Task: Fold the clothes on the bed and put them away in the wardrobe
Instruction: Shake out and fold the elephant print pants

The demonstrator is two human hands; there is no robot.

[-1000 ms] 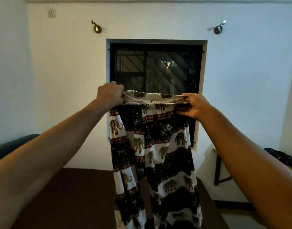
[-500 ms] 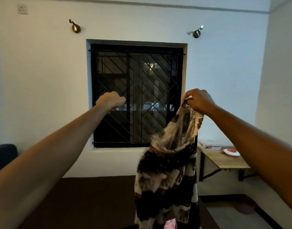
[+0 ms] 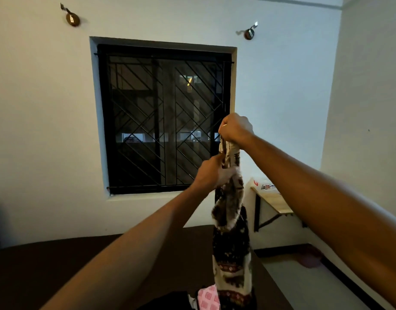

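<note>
Both hands grip the garment (image 3: pixel 231 220). The right hand (image 3: pixel 236 129) clutches its top; the left hand (image 3: pixel 211 174) grips it just below. The rest hangs bunched beneath both grips.

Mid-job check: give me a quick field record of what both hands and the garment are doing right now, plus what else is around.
right hand: raised, grips the top of the elephant-print garment
left hand: grips the same garment just below the right hand
garment state: bunched into a narrow hanging column, unfolded, lower end reaching the clothes below
bed: dark cover, below the arms
other clothes: pink patterned piece at the bottom edge
background: barred window, wall-mounted wooden shelf on the right
wardrobe: not in view
</note>
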